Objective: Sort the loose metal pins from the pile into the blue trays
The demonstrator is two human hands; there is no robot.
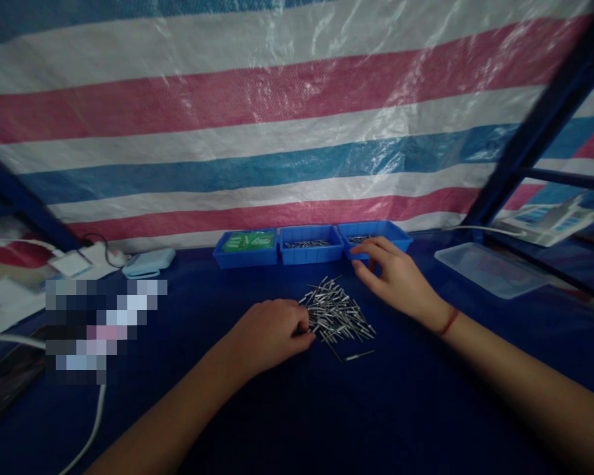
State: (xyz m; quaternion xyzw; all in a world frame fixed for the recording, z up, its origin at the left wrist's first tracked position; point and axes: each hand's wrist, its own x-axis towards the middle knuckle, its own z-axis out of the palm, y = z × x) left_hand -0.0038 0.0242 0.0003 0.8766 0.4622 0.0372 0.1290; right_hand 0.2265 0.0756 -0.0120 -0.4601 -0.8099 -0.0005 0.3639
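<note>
A loose heap of silver pop rivets (337, 310) lies on the dark blue tabletop, with one single rivet (359, 355) apart from it at the front. My left hand (273, 333) rests against the heap's left side, fingers curled and thumb near them; what they pinch, if anything, is hidden. Over the front edge of the right blue bin (393, 232) hovers my right hand (396, 274), its thumb and fingers apart with nothing visible between them. Some rivets lie inside that bin, and more are in the middle blue bin (311, 254).
The left blue bin (245, 259) holds green packets (249, 241). A translucent plastic lid (490, 269) lies at the right. On the left are a light blue case (149, 262), a white cable (98, 412) and a dark phone-like slab (12, 379). A striped sheet (257, 152) hangs behind.
</note>
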